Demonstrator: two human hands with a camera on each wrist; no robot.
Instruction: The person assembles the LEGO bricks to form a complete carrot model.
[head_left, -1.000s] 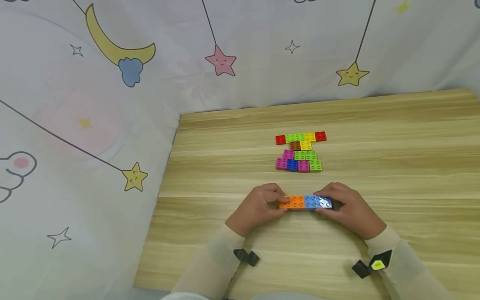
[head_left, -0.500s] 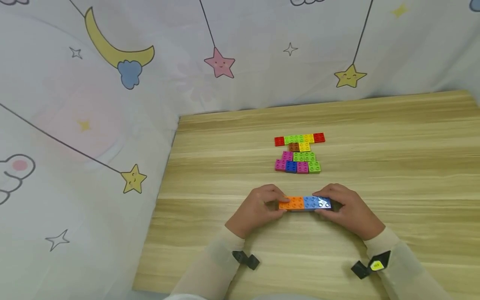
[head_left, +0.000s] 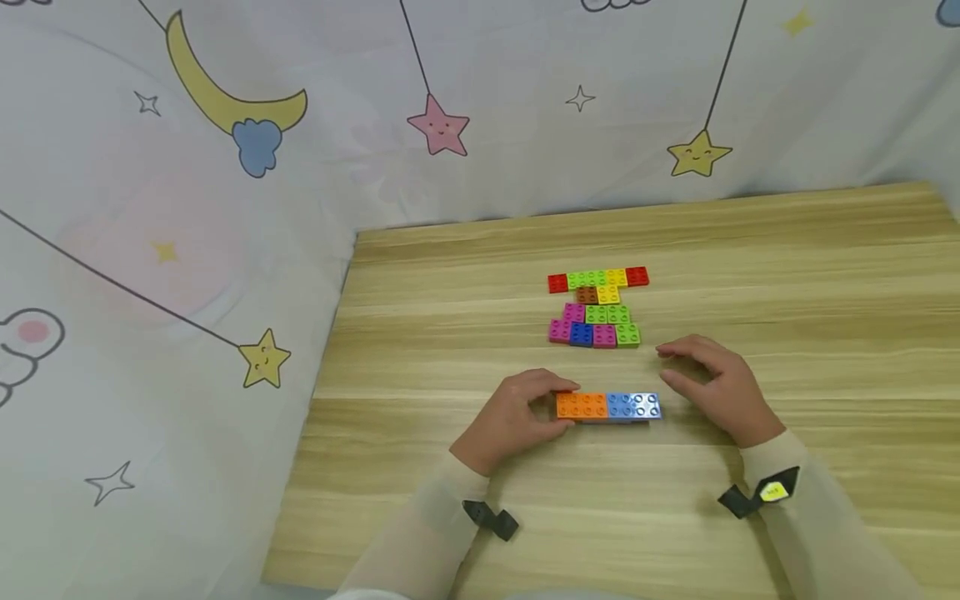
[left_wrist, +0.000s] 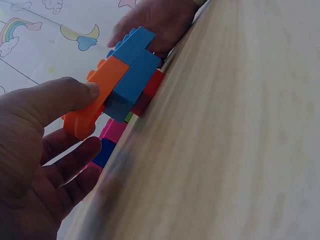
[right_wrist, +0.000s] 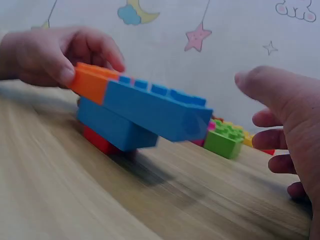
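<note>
I can see the left hand point(head_left: 517, 414) with its fingers clamped on the orange brick point(head_left: 582, 406) of a small stack point(right_wrist: 112, 125) standing on the tabletop point(head_left: 420, 333). Just beyond the blue brick point(head_left: 633, 406), the right hand point(head_left: 723, 387) hovers, thumb and fingers apart.

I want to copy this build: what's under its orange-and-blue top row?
Under the orange brick and upper blue brick sits a lower blue brick, with a red brick beneath it. Those lower bricks' tops are covered, so their studs can't be seen.
</note>
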